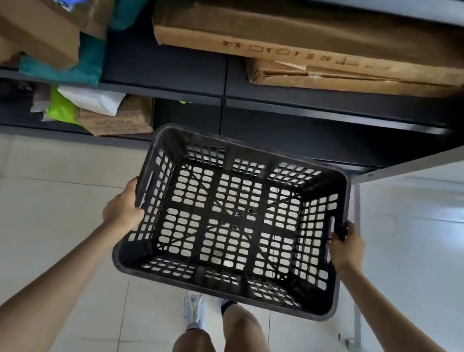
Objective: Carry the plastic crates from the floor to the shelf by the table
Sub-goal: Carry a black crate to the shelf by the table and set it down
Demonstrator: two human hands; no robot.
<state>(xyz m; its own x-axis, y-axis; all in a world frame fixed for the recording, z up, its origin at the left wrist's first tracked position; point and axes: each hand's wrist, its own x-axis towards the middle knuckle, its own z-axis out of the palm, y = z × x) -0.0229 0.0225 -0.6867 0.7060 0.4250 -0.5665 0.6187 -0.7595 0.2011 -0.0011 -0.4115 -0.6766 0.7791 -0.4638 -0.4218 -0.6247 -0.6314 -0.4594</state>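
A black plastic crate with perforated walls and floor hangs in the air in front of me, empty, above the white tiled floor. My left hand grips its left handle slot, fingers curled over the rim. My right hand grips the right handle slot the same way. The dark shelf unit stands just beyond the crate's far edge, with bare dark boards directly ahead of the crate.
Two long flat cardboard boxes lie on the upper shelf board. Boxes and green and blue bags crowd the shelf's left side. A white table with grey legs stands close on the right. My legs and a shoe are below the crate.
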